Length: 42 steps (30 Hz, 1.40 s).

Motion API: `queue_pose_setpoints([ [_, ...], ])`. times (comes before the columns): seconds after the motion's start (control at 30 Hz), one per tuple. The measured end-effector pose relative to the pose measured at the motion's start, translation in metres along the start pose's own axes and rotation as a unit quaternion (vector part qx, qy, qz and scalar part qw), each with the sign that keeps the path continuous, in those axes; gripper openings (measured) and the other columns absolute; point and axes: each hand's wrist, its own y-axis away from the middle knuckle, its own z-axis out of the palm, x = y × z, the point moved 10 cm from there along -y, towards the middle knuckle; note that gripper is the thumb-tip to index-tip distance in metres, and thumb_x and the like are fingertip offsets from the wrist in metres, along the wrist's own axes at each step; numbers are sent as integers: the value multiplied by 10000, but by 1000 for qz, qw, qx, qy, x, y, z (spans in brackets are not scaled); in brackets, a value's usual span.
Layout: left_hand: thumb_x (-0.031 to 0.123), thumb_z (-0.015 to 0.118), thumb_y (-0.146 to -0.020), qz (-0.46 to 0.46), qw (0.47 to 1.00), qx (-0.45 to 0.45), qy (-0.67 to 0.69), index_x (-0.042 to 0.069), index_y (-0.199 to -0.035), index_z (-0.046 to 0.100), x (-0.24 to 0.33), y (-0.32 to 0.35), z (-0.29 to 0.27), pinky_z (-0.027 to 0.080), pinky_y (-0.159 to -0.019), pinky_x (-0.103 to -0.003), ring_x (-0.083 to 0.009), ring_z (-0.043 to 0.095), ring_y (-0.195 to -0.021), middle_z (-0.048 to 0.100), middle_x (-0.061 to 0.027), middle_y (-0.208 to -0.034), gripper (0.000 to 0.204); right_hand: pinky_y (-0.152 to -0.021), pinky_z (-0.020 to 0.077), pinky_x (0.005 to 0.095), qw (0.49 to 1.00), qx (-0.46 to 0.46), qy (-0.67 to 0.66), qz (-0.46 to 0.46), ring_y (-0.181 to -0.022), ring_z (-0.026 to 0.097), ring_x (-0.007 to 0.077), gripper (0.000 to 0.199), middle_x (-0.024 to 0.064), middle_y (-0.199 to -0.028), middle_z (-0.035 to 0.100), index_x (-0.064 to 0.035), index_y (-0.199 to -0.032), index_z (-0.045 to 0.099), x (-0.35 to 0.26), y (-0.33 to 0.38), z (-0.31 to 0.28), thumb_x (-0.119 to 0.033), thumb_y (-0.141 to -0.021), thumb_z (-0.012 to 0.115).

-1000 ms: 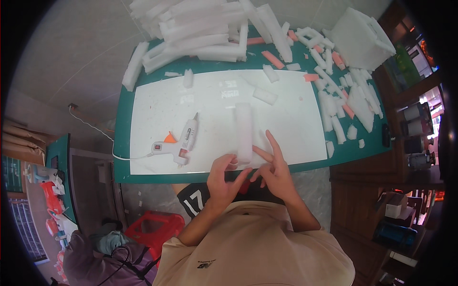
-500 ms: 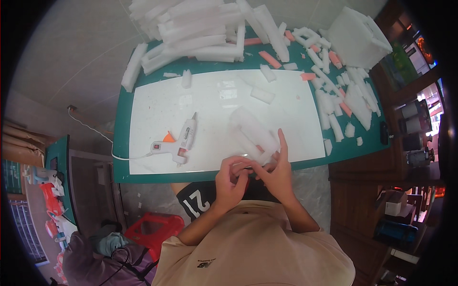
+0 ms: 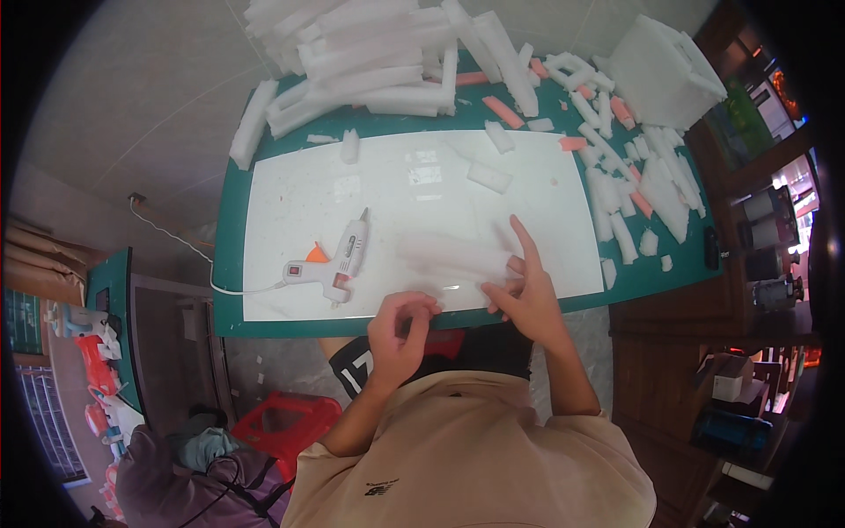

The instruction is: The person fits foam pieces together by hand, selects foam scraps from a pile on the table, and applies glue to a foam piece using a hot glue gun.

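A white foam piece [image 3: 462,253], smeared by motion, is over the near middle of a white board [image 3: 299,189]. My right hand [image 3: 534,304] has it by its right end, some fingers curled there; the index finger points up and away, and the thumb is apart. Left of it, at the board's near edge, my left hand [image 3: 400,330] is curled with thumb and fingertips together. Whether anything small is between them is hidden. A white hot glue gun [image 3: 343,255] with an orange trigger lies to the left, nozzle pointing away.
The board rests on a green table [image 3: 231,255]. Foam strips [image 3: 361,62] are stacked at the back, and a foam box [image 3: 664,75] stands back right. White and pink offcuts [image 3: 664,189] litter the right side. The gun's cord [image 3: 176,238] trails left. A red stool [image 3: 286,422] is below.
My hands have come apart, the left moving left and toward me, the right slightly right. The foam piece has turned from slanting to lying nearly crosswise.
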Motion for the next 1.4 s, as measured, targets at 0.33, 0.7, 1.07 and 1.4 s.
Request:
queue_pose_setpoints([
  [0.33,-70,519,-909,14,1000,25,-8,-45,-1048,554,0,1,-24,521,-768,-283,-168,653,-835,653,-131,-963,145,-574,527,262,988,-147,54,15,-551,600,144,835,175,-952,669,-139,-1526,193,-13,-15,0,-30,-821,627],
  [0.7,-131,544,-848,117,993,9,-32,-61,-1047,573,36,6,-52,524,-757,-316,-200,638,-797,662,-149,-956,213,-468,468,202,987,-82,-138,29,-577,593,109,479,146,-1178,591,-50,-1389,421,-11,-20,-3,-230,-962,542],
  [1.07,-73,544,-737,133,897,-34,-421,-14,-1167,547,81,-44,-129,432,-967,-386,-306,564,-1106,569,-181,-1226,435,-463,466,216,989,-25,-140,35,-536,589,115,330,62,-811,596,-16,-1232,589,5,-23,-5,-210,-969,544],
  [1.4,-91,537,-670,116,807,-166,-555,34,-1197,530,57,-67,-98,403,-967,-431,-359,502,-1158,529,-178,-1251,542,-478,469,212,986,-19,-159,37,-535,583,105,369,39,-707,566,-6,-1244,577,9,-23,-4,-257,-976,538],
])
